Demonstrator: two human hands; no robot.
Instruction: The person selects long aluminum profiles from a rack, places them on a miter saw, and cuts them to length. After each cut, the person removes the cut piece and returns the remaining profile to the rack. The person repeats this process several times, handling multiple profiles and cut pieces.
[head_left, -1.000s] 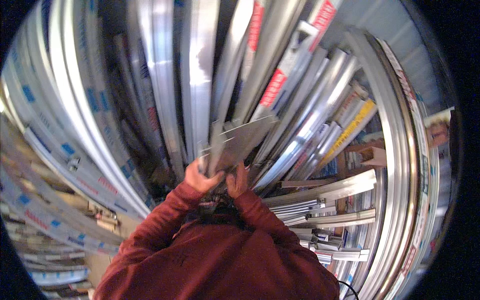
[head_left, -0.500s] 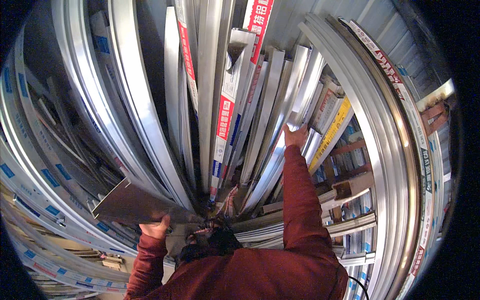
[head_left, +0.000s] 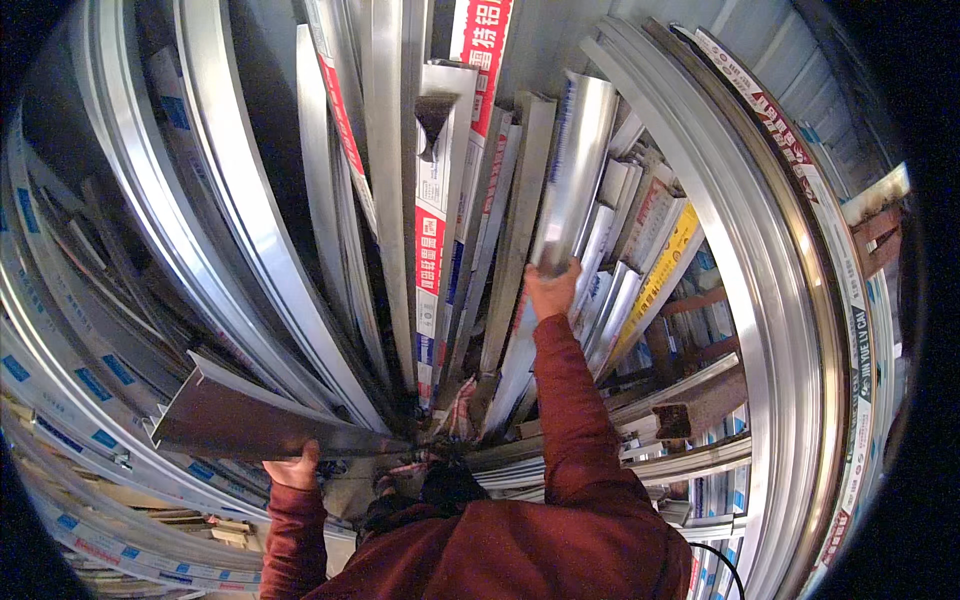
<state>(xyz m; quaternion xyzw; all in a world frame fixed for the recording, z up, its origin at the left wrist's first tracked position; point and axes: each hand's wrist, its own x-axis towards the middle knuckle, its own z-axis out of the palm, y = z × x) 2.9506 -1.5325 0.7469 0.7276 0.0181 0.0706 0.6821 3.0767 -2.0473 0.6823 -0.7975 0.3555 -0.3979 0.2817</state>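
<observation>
I stand among upright aluminium profiles. My left hand grips the underside of a short grey channel-shaped profile piece, held low at my left and pointing left. My right hand, arm stretched forward in a dark red sleeve, is closed around a tall shiny silver profile that leans in the stack ahead. Just left of it stand a dull grey bar and a white-wrapped profile with a red label.
Long silver profiles with blue stickers curve around the left side. More wrapped lengths rise at the right beside shelves of stacked profiles. A yellow-labelled bundle stands just right of my arm.
Both hands held the short piece together in front; now the left hand alone carries it low to the left, and the right hand has reached up and forward onto the tall silver profile.
</observation>
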